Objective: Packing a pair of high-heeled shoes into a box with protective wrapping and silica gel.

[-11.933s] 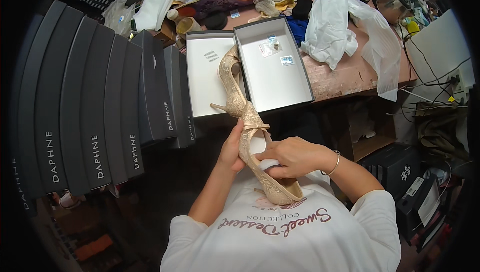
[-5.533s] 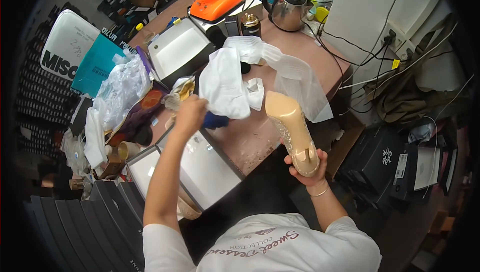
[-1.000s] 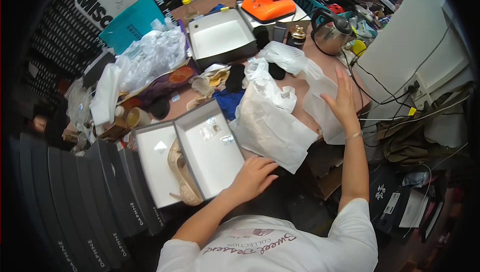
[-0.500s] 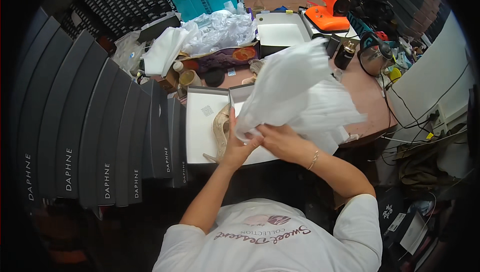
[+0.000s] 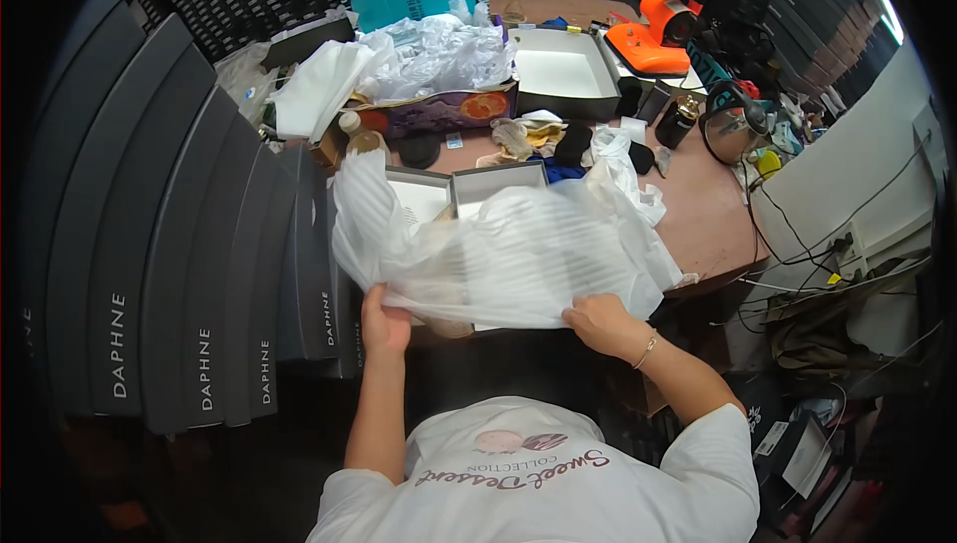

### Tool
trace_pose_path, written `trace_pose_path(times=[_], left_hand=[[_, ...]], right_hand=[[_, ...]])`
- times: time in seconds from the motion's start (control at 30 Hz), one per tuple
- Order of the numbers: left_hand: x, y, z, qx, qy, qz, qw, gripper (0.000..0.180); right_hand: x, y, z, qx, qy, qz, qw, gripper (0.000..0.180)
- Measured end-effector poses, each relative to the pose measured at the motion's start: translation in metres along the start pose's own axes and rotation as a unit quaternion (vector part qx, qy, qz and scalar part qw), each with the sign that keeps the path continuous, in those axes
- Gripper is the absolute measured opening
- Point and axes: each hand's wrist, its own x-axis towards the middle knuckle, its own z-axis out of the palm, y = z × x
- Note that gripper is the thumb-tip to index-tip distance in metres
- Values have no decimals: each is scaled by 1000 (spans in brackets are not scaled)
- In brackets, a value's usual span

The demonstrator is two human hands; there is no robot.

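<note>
A sheet of thin white tissue paper (image 5: 518, 259) is stretched between my hands, crinkled and partly see-through. My left hand (image 5: 386, 324) pinches its near left corner, while my right hand (image 5: 606, 327) grips the near edge further right. Beneath the paper lies an open grey shoe box (image 5: 498, 182) with a white inside, only its far part showing. A small bit of a beige shoe (image 5: 448, 328) peeks out below the paper's near edge; the rest of the shoe is hidden. More white paper (image 5: 620, 159) lies bunched on the table behind the right side of the sheet.
Tall stacks of dark grey shoe boxes (image 5: 164, 244) stand close on my left. Further back are a carton of crumpled white paper (image 5: 439, 59), an open empty box (image 5: 563, 69), gloves (image 5: 528, 136), an orange device (image 5: 653, 39) and a clear kettle-like vessel (image 5: 733, 134). Cables hang at right.
My hands have moved apart, the left to the left and the right slightly right. The bunched tissue paper has been spread and lowered over the box, covering the heeled shoe.
</note>
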Motion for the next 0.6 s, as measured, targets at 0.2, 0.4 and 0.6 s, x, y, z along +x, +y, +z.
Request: trace_pose_path(times=[0.2, 0.4, 0.6], left_hand=[[-59, -20, 19, 199, -13, 19, 980, 48], [-89, -13, 42, 94, 35, -54, 994, 50], [-105, 1, 13, 56, 42, -105, 992, 50]], right_hand=[[49, 10, -126, 223, 165, -39, 960, 26], [204, 83, 6, 109, 49, 110, 987, 44], [222, 71, 68, 38, 149, 166, 974, 55]])
